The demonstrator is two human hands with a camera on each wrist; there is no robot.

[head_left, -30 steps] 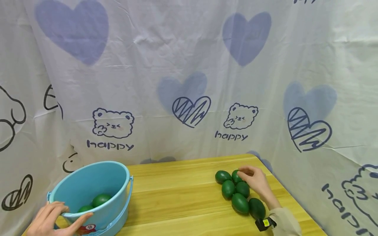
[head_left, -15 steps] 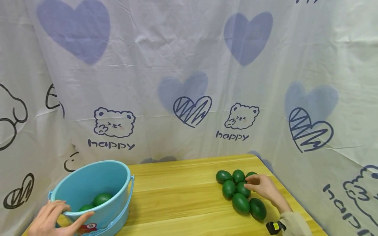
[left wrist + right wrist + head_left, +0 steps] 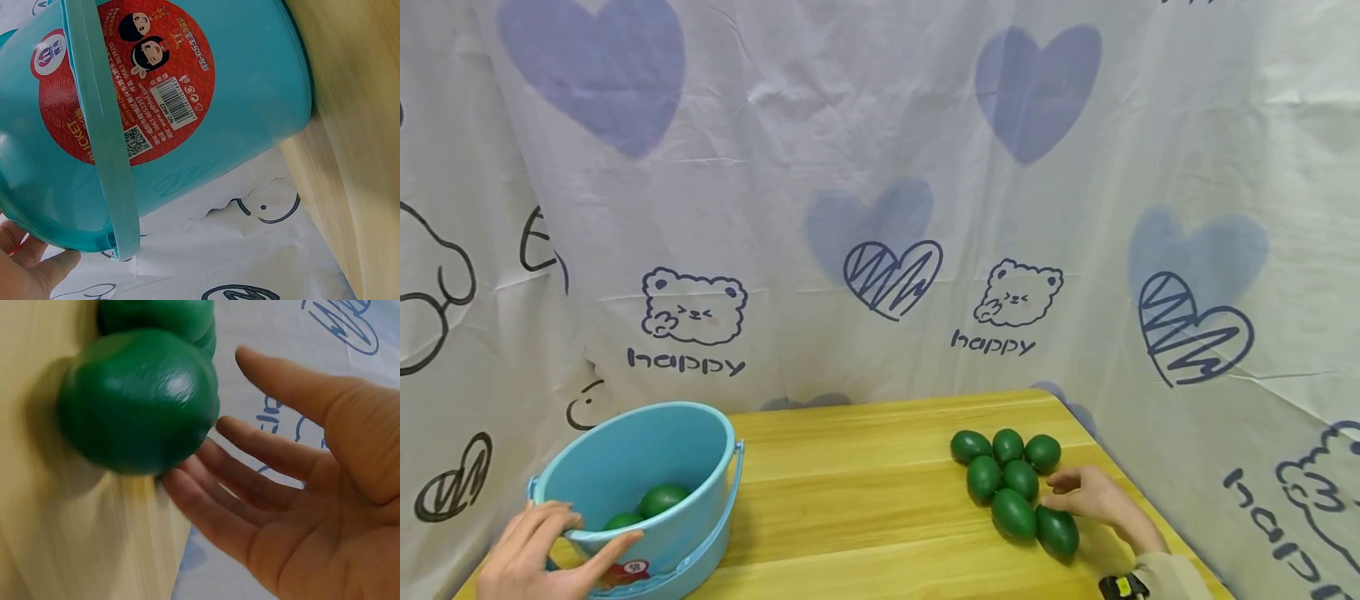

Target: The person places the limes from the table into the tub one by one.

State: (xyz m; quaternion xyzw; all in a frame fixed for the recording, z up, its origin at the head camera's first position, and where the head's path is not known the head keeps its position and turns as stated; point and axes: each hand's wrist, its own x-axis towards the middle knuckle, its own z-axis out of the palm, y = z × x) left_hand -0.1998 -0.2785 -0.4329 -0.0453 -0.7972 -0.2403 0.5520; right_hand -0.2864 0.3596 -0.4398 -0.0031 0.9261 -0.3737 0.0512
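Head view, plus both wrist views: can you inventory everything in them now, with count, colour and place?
Bucket: one, light blue, left side of the table
Handle: one, light blue, on the bucket
Label: one, mainly red, on the bucket's outside
Loose fruits: seven, green, clustered on the table's right
Bucketed fruits: two visible, green, inside the bucket
Table: one, yellowish wood, below everything
Sheet: white with blue prints, behind and at both sides
Left hand: one, gripping the bucket rim
Right hand: one, beside the nearest fruits
Sleeve: one, beige, right arm
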